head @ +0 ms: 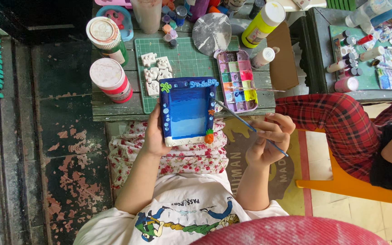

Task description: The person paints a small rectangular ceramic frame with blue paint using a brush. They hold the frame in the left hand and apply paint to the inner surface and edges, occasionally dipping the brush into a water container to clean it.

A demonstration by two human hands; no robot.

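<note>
Head view showed the left hand [153, 136] clamped on the left edge of a blue painted frame [188, 111], which was held upright over the lap with its top edge just above the near rim of the wooden table [114, 109]. A small orange pineapple decoration sat at the frame's lower right corner. The right hand [268, 140] had its fingers pinched together around a thin paintbrush [249, 127], whose bristle end touched or nearly touched the frame's right border. A paint palette [239, 81] with pink, green, yellow and blue wells lay on the table just right of the frame. White puzzle-shaped pieces [156, 72] rested on a green cutting mat [191, 59], beside two red-labelled jars [110, 79].
</note>
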